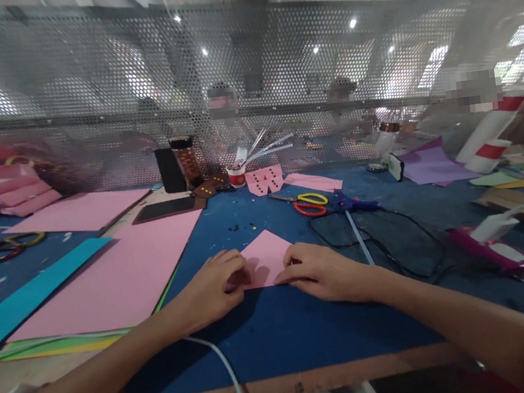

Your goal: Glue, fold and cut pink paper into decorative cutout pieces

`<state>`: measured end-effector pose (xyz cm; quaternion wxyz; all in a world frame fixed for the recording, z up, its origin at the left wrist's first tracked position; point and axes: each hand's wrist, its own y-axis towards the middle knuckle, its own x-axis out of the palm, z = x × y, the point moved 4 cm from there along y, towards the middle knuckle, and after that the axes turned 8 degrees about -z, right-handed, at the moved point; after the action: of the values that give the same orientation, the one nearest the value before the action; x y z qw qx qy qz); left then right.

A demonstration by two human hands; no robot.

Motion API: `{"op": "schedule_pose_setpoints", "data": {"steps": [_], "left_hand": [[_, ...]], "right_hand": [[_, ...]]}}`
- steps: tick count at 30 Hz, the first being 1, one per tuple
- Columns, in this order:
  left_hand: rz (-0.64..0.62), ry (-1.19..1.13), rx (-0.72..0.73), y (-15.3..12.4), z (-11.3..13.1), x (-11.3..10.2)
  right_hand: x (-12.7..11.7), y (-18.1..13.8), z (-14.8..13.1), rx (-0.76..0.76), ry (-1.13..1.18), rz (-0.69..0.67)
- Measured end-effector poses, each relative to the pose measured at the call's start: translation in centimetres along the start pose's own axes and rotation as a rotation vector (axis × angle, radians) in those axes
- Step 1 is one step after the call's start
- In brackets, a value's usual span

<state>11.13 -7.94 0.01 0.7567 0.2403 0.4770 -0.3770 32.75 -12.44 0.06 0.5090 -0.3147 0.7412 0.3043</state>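
A small pink paper piece (265, 256), folded to a point facing away from me, lies on the blue mat (281, 327). My left hand (215, 285) rests on its left lower corner, fingers curled and pressed down on the paper. My right hand (320, 272) presses the right lower corner, fingers bent and pinching the edge. Both forearms reach in from the near edge of the table.
A large pink sheet (119, 276) and a teal strip (32, 298) lie to the left. Beyond the paper are red-and-yellow scissors (307, 204), a blue glue gun (352, 202) with black cable, a phone (164, 209), a cup (237, 175). A mesh screen (248, 78) separates other people.
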Motion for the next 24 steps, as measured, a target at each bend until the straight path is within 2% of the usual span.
{"op": "schedule_pose_setpoints", "data": {"steps": [24], "left_hand": [[-0.063,-0.09,0.021,-0.2,-1.3,-0.4]], "right_hand": [[-0.2,0.0,-0.1,0.006,-0.002,-0.003]]}}
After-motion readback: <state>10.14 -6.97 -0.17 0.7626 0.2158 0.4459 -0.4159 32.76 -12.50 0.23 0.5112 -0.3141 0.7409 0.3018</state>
